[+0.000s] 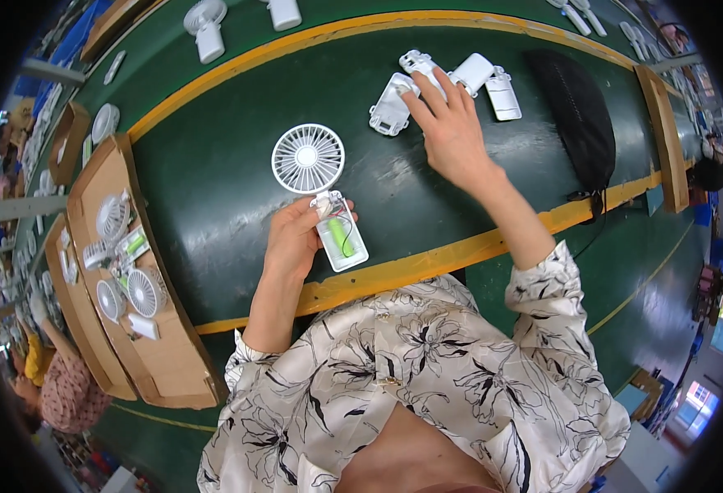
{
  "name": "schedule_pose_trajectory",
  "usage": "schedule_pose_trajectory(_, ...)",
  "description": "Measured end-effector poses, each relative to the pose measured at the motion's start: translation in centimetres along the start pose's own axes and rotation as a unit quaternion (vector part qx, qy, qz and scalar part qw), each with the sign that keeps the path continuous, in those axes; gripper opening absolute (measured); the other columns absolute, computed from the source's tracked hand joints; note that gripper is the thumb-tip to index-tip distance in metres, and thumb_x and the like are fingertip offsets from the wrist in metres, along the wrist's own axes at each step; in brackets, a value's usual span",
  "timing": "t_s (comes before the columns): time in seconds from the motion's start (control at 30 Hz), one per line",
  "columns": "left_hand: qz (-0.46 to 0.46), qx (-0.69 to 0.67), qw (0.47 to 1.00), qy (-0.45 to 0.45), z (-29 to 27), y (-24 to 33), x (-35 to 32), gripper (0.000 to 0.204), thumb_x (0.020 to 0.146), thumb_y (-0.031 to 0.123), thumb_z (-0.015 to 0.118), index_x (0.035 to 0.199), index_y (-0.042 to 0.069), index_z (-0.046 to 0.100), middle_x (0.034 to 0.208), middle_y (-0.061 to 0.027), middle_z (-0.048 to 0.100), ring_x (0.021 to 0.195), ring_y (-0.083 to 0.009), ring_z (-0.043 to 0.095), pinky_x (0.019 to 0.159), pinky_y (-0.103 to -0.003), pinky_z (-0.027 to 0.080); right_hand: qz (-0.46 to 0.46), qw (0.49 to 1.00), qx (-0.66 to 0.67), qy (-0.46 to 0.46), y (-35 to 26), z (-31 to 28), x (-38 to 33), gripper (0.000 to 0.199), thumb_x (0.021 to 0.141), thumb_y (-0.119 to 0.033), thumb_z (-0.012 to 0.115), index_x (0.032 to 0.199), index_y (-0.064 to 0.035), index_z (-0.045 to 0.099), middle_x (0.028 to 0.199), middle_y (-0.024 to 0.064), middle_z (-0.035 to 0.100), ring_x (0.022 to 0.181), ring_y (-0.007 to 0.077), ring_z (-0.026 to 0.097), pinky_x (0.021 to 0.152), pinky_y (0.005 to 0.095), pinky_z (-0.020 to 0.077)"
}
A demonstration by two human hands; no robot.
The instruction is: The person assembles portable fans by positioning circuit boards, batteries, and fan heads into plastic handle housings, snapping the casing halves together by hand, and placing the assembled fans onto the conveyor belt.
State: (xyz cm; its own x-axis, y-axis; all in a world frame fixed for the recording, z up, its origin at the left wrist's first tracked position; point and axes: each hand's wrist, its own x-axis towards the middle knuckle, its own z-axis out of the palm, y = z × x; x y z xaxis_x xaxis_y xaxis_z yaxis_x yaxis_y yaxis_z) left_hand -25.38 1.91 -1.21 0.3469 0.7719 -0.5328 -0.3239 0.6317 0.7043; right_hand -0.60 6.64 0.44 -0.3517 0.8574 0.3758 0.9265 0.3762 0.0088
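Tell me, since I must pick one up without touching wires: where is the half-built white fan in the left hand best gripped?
By the handle's long side edges, from the left, as the left hand grips the fan: the open handle faces up, green cell and wires bared.

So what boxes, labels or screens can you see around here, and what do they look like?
Cardboard tray: on the person's left, at the table edge, flat, brown, holding white fan parts.
Second cardboard tray: farther left, brown, shallow.
Cardboard piece: far right of the green table, long, brown.
No labels, signs or screens clear enough to tell.
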Motion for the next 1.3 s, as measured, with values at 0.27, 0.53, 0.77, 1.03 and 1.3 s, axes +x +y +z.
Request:
schedule_pose_trajectory(0.27, 0.007, -0.036, 0.999, 0.009, -0.1, -1.1, -0.4, 0.026, 0.084, 0.007, 0.044, 0.105, -0.009, 0.048, 0.095, -0.0195, 0.059, 0.085, -0.0276, 0.061, 0.075, -0.037, 0.051, -0.106, 0.993, 0.046, 0.022, 1.5, 3.3, 3.2, 0.033, 0.072, -0.001, 0.056, 0.104, -0.0067, 0.055, 0.094, 0.0067, 0.059, 0.087, 0.0235, 0.055, 0.079, 0.0338, 0.0415)
schedule_pose_trajectory(0.53, -0.008, -0.065, 0.997, 0.039, 0.3, -1.5, -0.5, 0.027, 0.083, 0.007, 0.044, 0.106, -0.008, 0.048, 0.097, -0.0186, 0.059, 0.086, -0.0262, 0.061, 0.076, -0.036, 0.050, 0.227, 0.873, 0.424, -0.083, -4.8, 0.1, -3.2, 0.041, 0.071, -0.001, 0.058, 0.111, 0.0034, 0.049, 0.086, 0.0149, 0.056, 0.069, 0.0221, 0.057, 0.063, 0.0300, 0.0450)
schedule_pose_trajectory(0.77, -0.023, -0.063, 0.998, 0.021, 0.9, -2.0, -0.6, 0.029, 0.082, 0.005, 0.044, 0.107, -0.008, 0.048, 0.097, -0.0182, 0.060, 0.086, -0.0250, 0.061, 0.078, -0.035, 0.050, 0.106, 0.992, 0.026, -0.064, -6.0, -2.0, -5.5, 0.052, 0.066, -0.013, 0.068, 0.110, 0.0013, 0.046, 0.102, 0.0151, 0.052, 0.081, 0.0299, 0.053, 0.066, 0.0358, 0.0454)
schedule_pose_trajectory(1.03, -0.026, -0.074, 0.997, 0.020, 1.1, -2.3, -0.6, 0.027, 0.083, 0.007, 0.044, 0.105, -0.008, 0.050, 0.097, -0.0172, 0.060, 0.085, -0.0239, 0.061, 0.076, -0.035, 0.051, 0.101, 0.990, 0.032, -0.095, -5.9, -1.4, -4.8, 0.050, 0.062, -0.014, 0.068, 0.106, 0.0024, 0.050, 0.088, 0.0131, 0.054, 0.080, 0.0290, 0.052, 0.064, 0.0373, 0.0460)
schedule_pose_trajectory(1.3, -0.041, -0.113, 0.992, 0.037, 1.3, -2.1, -0.8, 0.026, 0.085, 0.018, 0.047, 0.101, -0.003, 0.053, 0.091, -0.0101, 0.060, 0.079, -0.0186, 0.060, 0.070, -0.032, 0.050, 0.130, 0.943, 0.251, -0.178, -9.5, -6.6, -3.7, 0.052, 0.061, -0.017, 0.064, 0.104, 0.0073, 0.049, 0.076, 0.0145, 0.051, 0.061, 0.0297, 0.056, 0.053, 0.0367, 0.0459)
